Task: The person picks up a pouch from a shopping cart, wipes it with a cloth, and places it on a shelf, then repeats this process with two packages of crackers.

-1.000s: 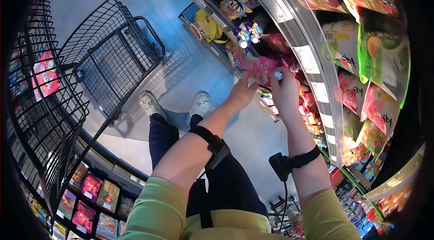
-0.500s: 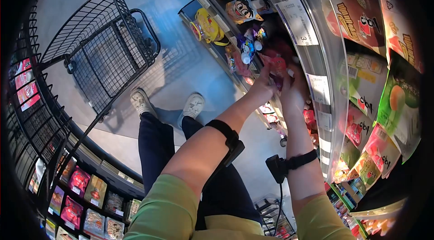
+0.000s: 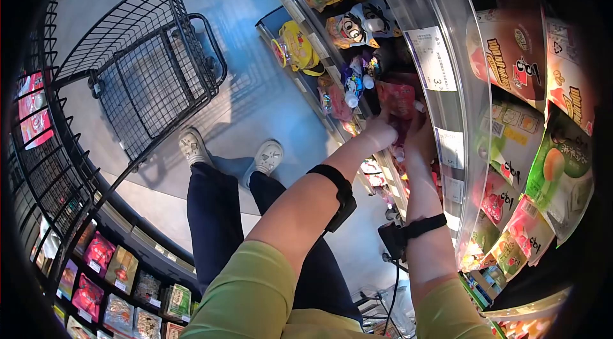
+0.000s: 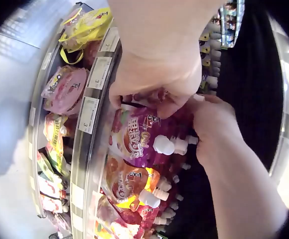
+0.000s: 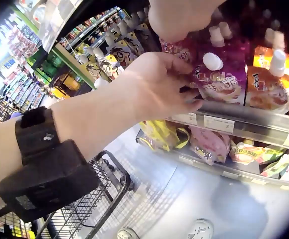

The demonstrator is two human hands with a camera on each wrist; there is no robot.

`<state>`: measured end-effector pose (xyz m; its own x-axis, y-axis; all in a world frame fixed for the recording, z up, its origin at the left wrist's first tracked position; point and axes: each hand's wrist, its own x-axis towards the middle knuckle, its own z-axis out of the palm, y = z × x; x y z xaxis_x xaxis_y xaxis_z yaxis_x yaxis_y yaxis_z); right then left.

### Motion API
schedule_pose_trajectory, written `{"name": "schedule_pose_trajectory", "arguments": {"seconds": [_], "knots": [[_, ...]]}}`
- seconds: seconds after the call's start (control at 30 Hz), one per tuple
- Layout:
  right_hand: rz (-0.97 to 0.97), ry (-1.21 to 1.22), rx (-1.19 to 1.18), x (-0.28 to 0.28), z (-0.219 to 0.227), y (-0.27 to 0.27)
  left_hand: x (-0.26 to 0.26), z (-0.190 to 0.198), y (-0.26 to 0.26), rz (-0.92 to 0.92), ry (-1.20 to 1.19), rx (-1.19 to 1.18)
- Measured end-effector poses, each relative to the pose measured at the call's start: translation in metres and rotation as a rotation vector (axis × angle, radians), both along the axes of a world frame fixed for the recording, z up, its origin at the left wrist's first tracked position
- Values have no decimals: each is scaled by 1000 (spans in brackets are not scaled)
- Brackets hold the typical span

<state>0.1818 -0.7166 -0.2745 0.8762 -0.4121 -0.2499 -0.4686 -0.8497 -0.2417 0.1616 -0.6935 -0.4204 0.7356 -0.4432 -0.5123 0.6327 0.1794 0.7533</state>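
Both hands reach into a shelf row of spouted jelly pouches. My left hand [image 4: 157, 74], coming down from above in the left wrist view, has its fingers curled at the top of a pinkish pouch [image 5: 179, 49]. Close beside it, my right hand [image 3: 420, 141] has its fingers at the pouch's white cap [image 4: 198, 98]; they are largely hidden. Right against the left fingers stands a purple jelly pouch [image 4: 144, 139] with a white cap. An orange pouch [image 4: 122, 181] comes after it in the row. Past the hands in the head view lies a red pouch [image 3: 397, 97].
A clear plastic shelf lip with price tags [image 3: 431, 61] runs close along the right forearm. Larger bags [image 3: 517, 61] stand above it. The lower shelf holds a yellow bag [image 3: 299, 45]. On the floor to the left is a black wire cart [image 3: 153, 77].
The hands have moved from in front of the shelf to deeper among the pouches, taking the pink pouch in with them. The head view has shifted slightly.
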Motion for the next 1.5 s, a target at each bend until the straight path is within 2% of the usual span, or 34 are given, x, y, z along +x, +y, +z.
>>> {"name": "schedule_pose_trajectory", "arguments": {"seconds": [0.07, 0.1, 0.17, 0.2, 0.27, 0.3, 0.37, 0.4, 0.47, 0.5, 0.57, 0.6, 0.63, 0.7, 0.77, 0.83, 0.87, 0.9, 1.0, 1.07, 1.17, 1.23, 1.3, 1.33, 1.4, 1.47, 1.5], "knots": [[-43, 31, 56, 0, 3, 4, 4, 24, 15, -128, 5, 192], [-42, 29, 56, -1, 2, 2, 1, 23, 15, -127, 3, 192], [67, 47, -36, -5, -6, -11, -6, 16, 11, -11, 12, -12], [68, 43, -33, -8, -15, -21, -9, 16, 14, -9, 8, -9], [125, -96, -165, -15, -35, -37, -15, 19, 23, -4, 8, -156], [127, -101, -163, -18, -36, -37, -17, 29, 34, -3, 4, -154], [236, -204, -353, -23, -32, -32, -18, 60, 66, -80, 4, -179], [237, -210, -350, -22, -20, -21, -19, 72, 81, -78, -1, -175], [-44, 249, -254, -19, 11, 5, -24, 93, 104, -114, 87, -223], [-42, 241, -250, -23, 17, 12, -29, 94, 109, -112, 78, -219], [66, 87, -202, -39, 26, 18, -45, 94, 116, -122, 23, -90], [290, -293, -303, -53, 6, 6, -53, 102, 127, -91, 56, -175], [289, -304, -296, -57, 13, 16, -64, 99, 131, -90, 47, -166], [273, -162, -367, -62, 26, 37, -79, 100, 145, -101, 21, -188], [247, -214, -375, -63, 20, 41, -90, 111, 166, -69, 7, -158], [284, -255, -196, -59, 15, 39, -99, 122, 189, -68, 119, -217], [231, -209, -66, -51, 5, 34, -105, 117, 193, -78, 138, -211], [88, -94, 18, -41, 16, 52, -111, 120, 202, -84, 131, -217], [73, -55, -45, -22, -3, 51, -131, 117, 228, -84, 196, -201], [42, 51, -255, -13, -6, 58, -149, 102, 238, -48, 176, -189], [117, -46, -299, -7, -23, 34, -166, 85, 249, -24, 231, -184], [129, -63, -289, -5, -39, 8, -164, 90, 257, -25, 241, -177], [210, -221, -422, 1, -61, -21, -160, 92, 257, -24, 253, -169], [204, -203, -335, 7, -78, -49, -158, 90, 255, -12, 256, -183], [161, -195, -398, 17, -97, -79, -158, 83, 249, -2, 264, -199], [131, -148, -461, 23, -73, -65, -160, 70, 238, 59, 204, -238], [131, -146, -461, 26, -79, -67, -156, 73, 236, 58, 205, -238]]}}
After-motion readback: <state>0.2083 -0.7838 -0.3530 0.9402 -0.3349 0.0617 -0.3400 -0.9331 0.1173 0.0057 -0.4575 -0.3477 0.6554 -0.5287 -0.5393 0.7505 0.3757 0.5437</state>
